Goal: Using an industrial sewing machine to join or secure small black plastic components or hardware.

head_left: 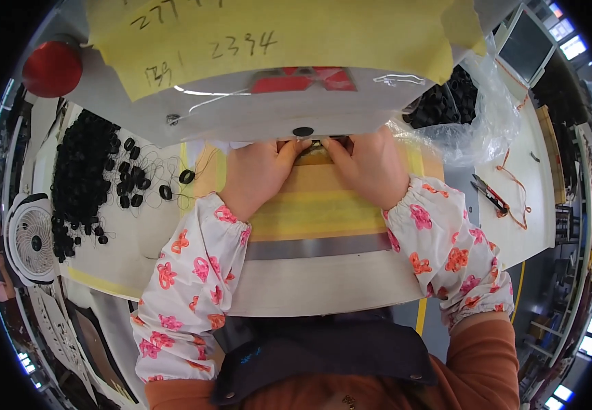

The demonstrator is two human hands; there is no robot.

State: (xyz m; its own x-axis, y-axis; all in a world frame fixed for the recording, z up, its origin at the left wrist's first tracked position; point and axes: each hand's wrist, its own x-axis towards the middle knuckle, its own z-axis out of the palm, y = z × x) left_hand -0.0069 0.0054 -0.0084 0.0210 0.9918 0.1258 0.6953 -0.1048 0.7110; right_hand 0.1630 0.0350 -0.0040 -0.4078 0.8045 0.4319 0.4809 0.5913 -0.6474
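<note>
My left hand [258, 169] and my right hand [372, 169] meet under the front edge of a grey machine [241, 113]. Thumbs and fingers of both are closed, pinching at a small dark piece [316, 144] with a shiny spot, directly below the machine's black round knob [303, 131]. The machine's edge covers part of the fingertips, so the kind of piece cannot be made out. Beneath the hands lies a work plate covered with yellow tape [310, 208]. White flowered sleeve covers are on both forearms.
Left of my hands are loose small black rings with thin threads [132, 176] and a big black pile [81, 164]. A white fan [31, 236] and red push button [52, 69] are further left. Right: a plastic bag [491, 126] of black pieces, thread snips [491, 195], an orange cord [515, 179].
</note>
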